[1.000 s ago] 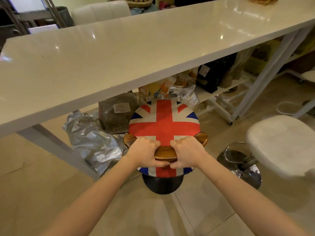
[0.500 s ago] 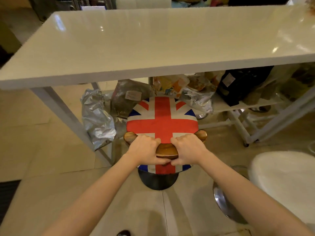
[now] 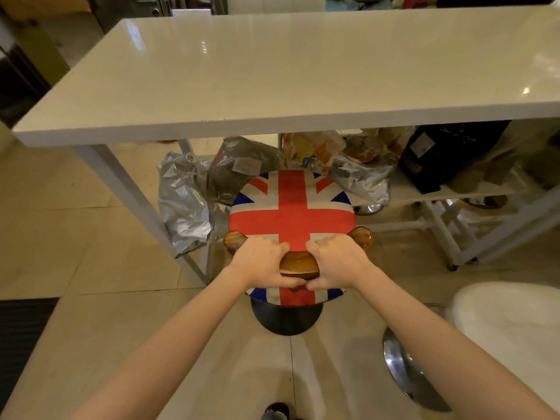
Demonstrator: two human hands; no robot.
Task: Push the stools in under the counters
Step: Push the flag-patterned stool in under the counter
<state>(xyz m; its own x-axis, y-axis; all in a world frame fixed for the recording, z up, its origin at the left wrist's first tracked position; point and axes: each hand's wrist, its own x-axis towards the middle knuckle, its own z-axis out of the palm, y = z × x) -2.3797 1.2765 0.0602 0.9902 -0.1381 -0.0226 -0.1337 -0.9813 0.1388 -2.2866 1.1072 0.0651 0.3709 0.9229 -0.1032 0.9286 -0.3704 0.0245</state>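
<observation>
A round stool with a Union Jack seat (image 3: 291, 213) and a low wooden backrest (image 3: 298, 263) stands on a black base (image 3: 286, 319) just in front of the white counter (image 3: 272, 71). Its far edge sits under the counter's front edge. My left hand (image 3: 262, 262) and my right hand (image 3: 336, 260) both grip the wooden backrest, side by side. A second stool with a white seat (image 3: 509, 328) and a chrome base (image 3: 406, 371) stands at the right, out from the counter.
Silver foil bags (image 3: 181, 204), a dark labelled bag (image 3: 239, 168) and other packets sit under the counter behind the flag stool. A low white shelf (image 3: 448, 192) holds a black bag (image 3: 445, 153). White counter legs (image 3: 130, 192) stand left. A dark mat (image 3: 21, 325) lies on the floor at left.
The view has swung left and squared up to the counter. The flag stool has moved slightly forward toward the counter, with both hands still holding its backrest.
</observation>
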